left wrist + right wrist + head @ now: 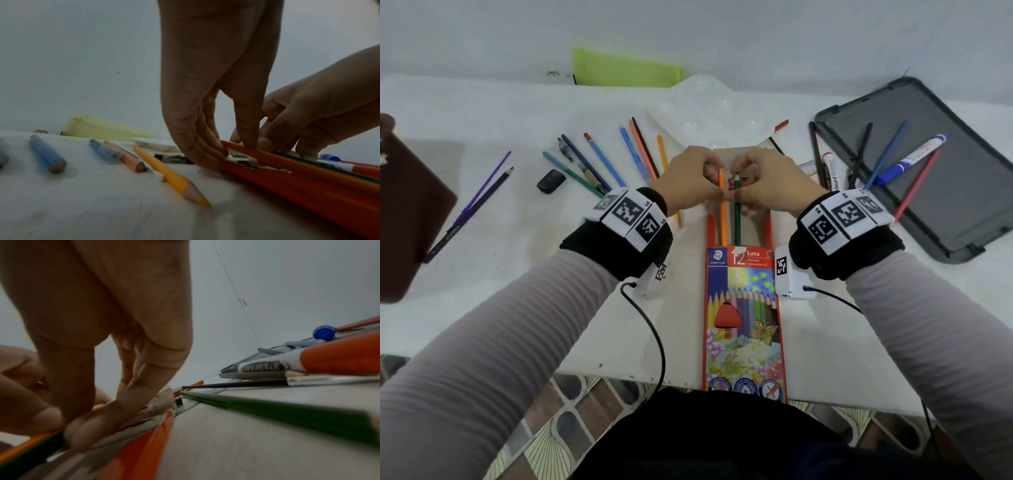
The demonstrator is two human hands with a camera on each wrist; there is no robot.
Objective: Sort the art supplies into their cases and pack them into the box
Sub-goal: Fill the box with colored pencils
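A colourful pencil box [743,318] lies lengthwise in the middle of the table, its far end open. An orange pencil [722,212] and a green pencil [737,212] stick out of that end side by side. My left hand [714,178] pinches the orange pencil near its far tip; the thumb and fingers close on the orange pencil [287,162] in the left wrist view. My right hand [739,183] pinches the green pencil beside it. In the right wrist view its fingertips [82,434] press on the pencils and the box's torn cardboard flap [160,402].
Several loose pencils and pens [602,161] fan out to the left of the box, with a black eraser [550,181]. A grey tray [941,205] on the right holds markers and pencils. A brown case [407,212] lies far left, a yellow-green pouch [626,68] at the back.
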